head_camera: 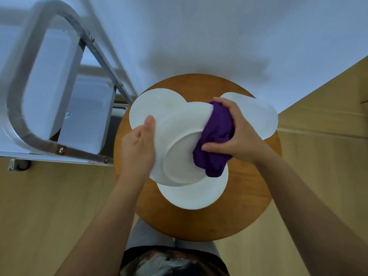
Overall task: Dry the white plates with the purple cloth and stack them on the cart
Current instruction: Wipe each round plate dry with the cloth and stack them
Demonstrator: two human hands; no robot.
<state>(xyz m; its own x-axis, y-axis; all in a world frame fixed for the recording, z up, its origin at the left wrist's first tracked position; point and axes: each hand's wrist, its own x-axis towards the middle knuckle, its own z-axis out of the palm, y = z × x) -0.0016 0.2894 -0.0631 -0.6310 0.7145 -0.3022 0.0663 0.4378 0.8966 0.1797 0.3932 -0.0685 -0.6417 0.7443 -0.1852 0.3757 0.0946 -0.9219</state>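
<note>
Above a round wooden table (249, 206) I hold a white plate (179, 140). My left hand (139, 144) grips its left rim, thumb lying on the upper face. My right hand (237, 134) grips the bunched purple cloth (215, 140) and presses it on the plate's right side. Three more white plates lie on the table: one at the back left (157, 104), one at the right (258, 114), one at the front (191, 196), partly under the held plate.
A white cart (83, 108) with a grey metal handle frame (18, 120) and a castor (20, 165) stands to the left of the table, against a white wall. Wooden floor surrounds the table. My legs show at the bottom.
</note>
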